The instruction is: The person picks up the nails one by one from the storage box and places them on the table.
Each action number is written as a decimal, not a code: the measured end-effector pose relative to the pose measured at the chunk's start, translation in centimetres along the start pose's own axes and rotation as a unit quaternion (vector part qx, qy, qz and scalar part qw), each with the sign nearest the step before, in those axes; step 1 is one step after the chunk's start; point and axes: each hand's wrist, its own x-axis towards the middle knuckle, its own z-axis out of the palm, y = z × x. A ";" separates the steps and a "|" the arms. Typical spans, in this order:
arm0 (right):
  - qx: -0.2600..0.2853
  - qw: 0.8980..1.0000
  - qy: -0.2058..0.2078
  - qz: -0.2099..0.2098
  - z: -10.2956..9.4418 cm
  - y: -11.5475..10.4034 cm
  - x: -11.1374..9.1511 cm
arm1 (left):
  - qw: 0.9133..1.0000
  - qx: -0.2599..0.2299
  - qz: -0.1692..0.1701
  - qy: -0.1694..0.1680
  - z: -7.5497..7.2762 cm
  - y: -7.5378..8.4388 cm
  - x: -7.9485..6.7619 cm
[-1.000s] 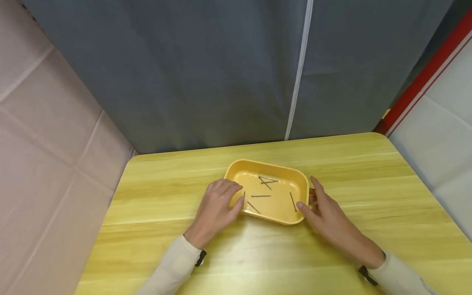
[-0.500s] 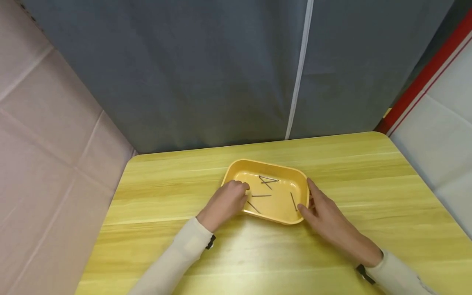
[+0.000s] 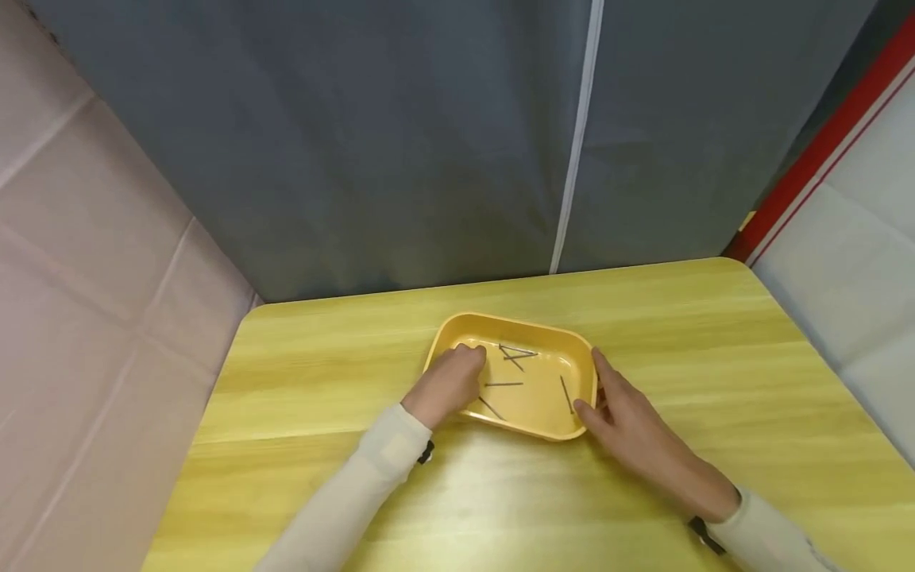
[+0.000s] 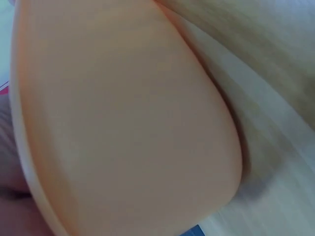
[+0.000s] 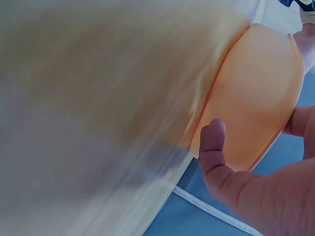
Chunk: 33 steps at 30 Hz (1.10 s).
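A yellow rectangular tray [image 3: 525, 433] with rounded corners stands on the table. Several thin grey nails lie on its floor, among them a crossed group [image 3: 516, 355] toward the back, a single nail [image 3: 503, 384] mid-tray and another nail [image 3: 566, 395] at the right. Over the tray's left end my left hand [image 3: 449, 385] reaches inside, knuckles up and fingers bent down; the fingertips are hidden, so I cannot tell whether they pinch a nail. My right hand [image 3: 636, 421] holds the tray's right end, thumb at the rim, other fingers along the outer wall, as the right wrist view shows.
The wood-grain table [image 3: 322, 381] extends around the tray. Behind its far edge hangs a dark grey curtain [image 3: 400, 143] with a pale seam. A pinkish wall [image 3: 93, 318] stands at the left, a white panel [image 3: 858, 278] with red edging at the right.
My left hand has moved right and inward from the tray's left rim, its fingers now bent down inside, covering the leftmost nail. The right hand stays at the right end.
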 end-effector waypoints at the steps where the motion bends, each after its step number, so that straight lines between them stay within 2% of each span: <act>1: -0.003 1.000 0.001 -0.007 0.0 -0.1 0.0 | 1.000 0.002 0.000 0.000 0.0 0.0 0.0; 7: -0.025 0.999 0.006 -0.031 -0.2 -0.7 0.3 | 1.000 0.010 -0.002 0.012 -0.6 0.0 -0.1; 11: -0.041 0.999 0.010 -0.034 -0.4 -0.9 0.2 | 0.998 0.033 0.010 0.047 -1.6 0.5 -0.3; 13: -0.049 0.998 0.011 -0.031 -0.6 -1.0 0.1 | 0.998 0.050 0.002 0.049 -2.1 0.8 -0.3; 15: -0.052 0.998 0.011 -0.024 -0.6 -1.1 -0.1 | 0.998 0.053 -0.015 0.029 -2.4 1.0 -0.4; 18: -0.046 0.999 0.005 -0.010 -0.6 -1.1 -0.5 | 0.997 0.045 -0.046 -0.038 -2.3 1.3 -0.3; 21: -0.044 0.999 0.004 -0.004 -0.5 -1.2 -0.8 | 0.995 0.036 -0.058 -0.078 -2.0 1.6 -0.2; 28: -0.049 0.999 0.006 -0.002 -0.4 -1.4 -1.1 | 0.992 0.054 -0.066 -0.088 -1.7 2.3 -0.2; 33: -0.045 0.999 0.006 -0.003 -0.4 -1.5 -1.1 | 0.993 0.072 -0.054 -0.081 -1.4 2.1 -0.2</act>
